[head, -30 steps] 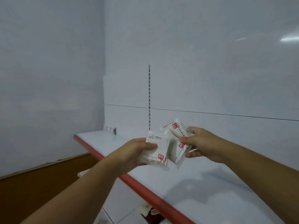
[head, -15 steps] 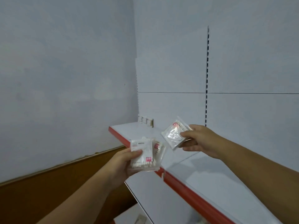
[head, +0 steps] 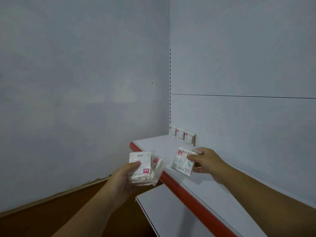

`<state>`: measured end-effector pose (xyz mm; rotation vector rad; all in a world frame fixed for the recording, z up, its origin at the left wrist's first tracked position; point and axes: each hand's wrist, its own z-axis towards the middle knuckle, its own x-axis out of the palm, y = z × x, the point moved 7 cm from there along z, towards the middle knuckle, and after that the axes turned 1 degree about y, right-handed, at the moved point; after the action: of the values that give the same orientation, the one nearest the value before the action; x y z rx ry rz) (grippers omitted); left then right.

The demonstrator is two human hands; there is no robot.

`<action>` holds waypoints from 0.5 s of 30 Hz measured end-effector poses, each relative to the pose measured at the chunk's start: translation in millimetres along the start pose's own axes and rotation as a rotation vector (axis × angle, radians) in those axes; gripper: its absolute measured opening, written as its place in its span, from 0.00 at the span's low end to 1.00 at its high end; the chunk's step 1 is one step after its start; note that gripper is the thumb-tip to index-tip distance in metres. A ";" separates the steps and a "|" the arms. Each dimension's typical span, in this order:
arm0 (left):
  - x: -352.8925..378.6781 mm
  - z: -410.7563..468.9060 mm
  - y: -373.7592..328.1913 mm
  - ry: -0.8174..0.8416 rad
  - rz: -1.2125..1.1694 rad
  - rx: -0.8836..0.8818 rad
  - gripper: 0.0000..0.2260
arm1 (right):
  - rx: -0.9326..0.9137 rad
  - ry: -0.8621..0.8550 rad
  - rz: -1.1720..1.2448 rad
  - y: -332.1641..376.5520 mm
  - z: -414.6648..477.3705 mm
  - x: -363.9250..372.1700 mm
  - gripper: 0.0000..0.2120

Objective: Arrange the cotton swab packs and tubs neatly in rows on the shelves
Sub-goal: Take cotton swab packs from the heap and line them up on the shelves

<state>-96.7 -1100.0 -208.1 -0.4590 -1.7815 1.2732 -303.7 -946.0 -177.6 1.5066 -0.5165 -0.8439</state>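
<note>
far: we see row of packs [head: 181,135] on shelf [head: 157,144], against back panel [head: 239,125] | right: single pack [head: 181,162] in right hand [head: 207,162] above shelf | left: pack stack [head: 145,168] in left hand [head: 123,178], before shelf edge

Left of my fingers [head: 192,157] a pale grey wall [head: 77,82] runs down to brown wood [head: 51,216]. Behind them stands a white panel [head: 239,65] with a slotted upright [head: 170,82]. Under them lies a red-edged shelf [head: 213,190], with a lower shelf [head: 167,211] beneath.

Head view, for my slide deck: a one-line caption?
Right hand holds one swab pack over the shelf; left hand grips a stack.
</note>
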 end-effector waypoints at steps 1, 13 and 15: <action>-10.6 20.7 -4.4 0.019 0.014 -0.004 0.15 | -0.003 -0.031 -0.005 -0.1 16.8 8.5 0.07; -59.3 248.0 -51.9 0.303 0.030 -0.151 0.18 | 0.131 -0.350 -0.082 -24.3 148.3 28.6 0.08; -54.8 285.7 -54.4 0.299 0.030 -0.135 0.14 | 0.116 -0.415 -0.090 -28.7 166.1 17.7 0.07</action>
<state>-289.3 -1324.6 -210.4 -0.7166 -1.6154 1.0461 -423.4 -1063.3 -202.6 1.4713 -0.8183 -1.2255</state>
